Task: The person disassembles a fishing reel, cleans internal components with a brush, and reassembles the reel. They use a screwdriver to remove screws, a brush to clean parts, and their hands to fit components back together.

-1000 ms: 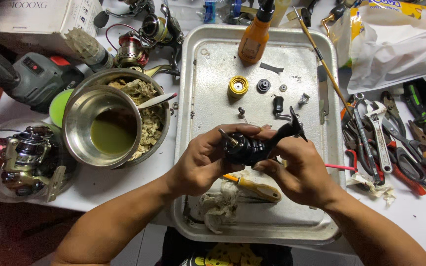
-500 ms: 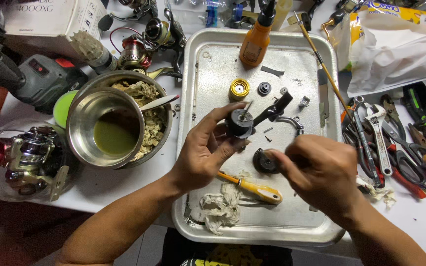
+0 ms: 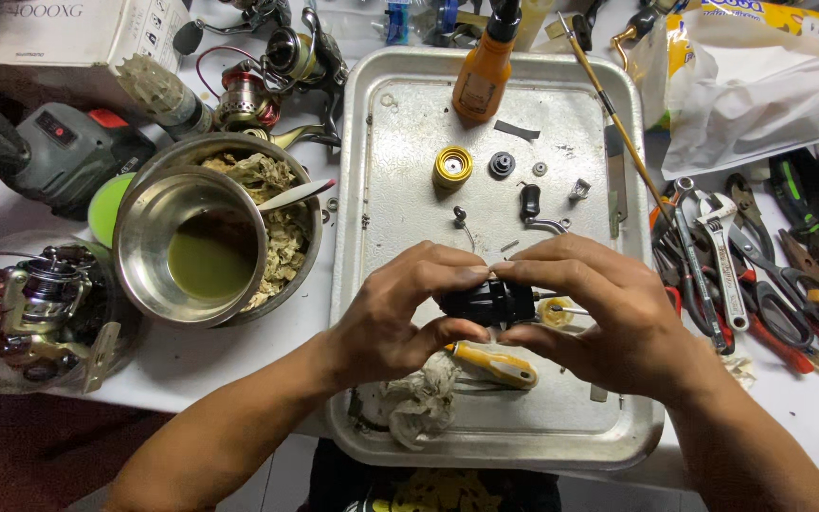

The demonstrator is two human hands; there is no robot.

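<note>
Both of my hands hold a black fishing reel body (image 3: 487, 301) over the middle of a metal tray (image 3: 400, 123). My left hand (image 3: 400, 318) grips its left side with thumb and fingers. My right hand (image 3: 609, 318) pinches its right side, where a pale yellow gear on a thin shaft (image 3: 555, 310) sticks out. A yellow-handled screwdriver (image 3: 495, 365) lies on the tray just under my hands. Small loose parts lie farther back on the tray: a yellow spool (image 3: 452, 166), a black round part (image 3: 501, 165) and a black handle knob (image 3: 530, 202).
An orange bottle (image 3: 482, 66) stands at the tray's back. Left of the tray are a steel cup of greenish liquid (image 3: 196, 251) inside a bowl, other reels (image 3: 35, 299) and a cordless tool (image 3: 59, 152). Pliers, wrenches and scissors (image 3: 751, 275) lie at right. A dirty rag (image 3: 419, 403) sits near the front.
My hands have come together on the black reel body, lower on the tray. The black part my right hand held apart half a second ago is now back at the body.
</note>
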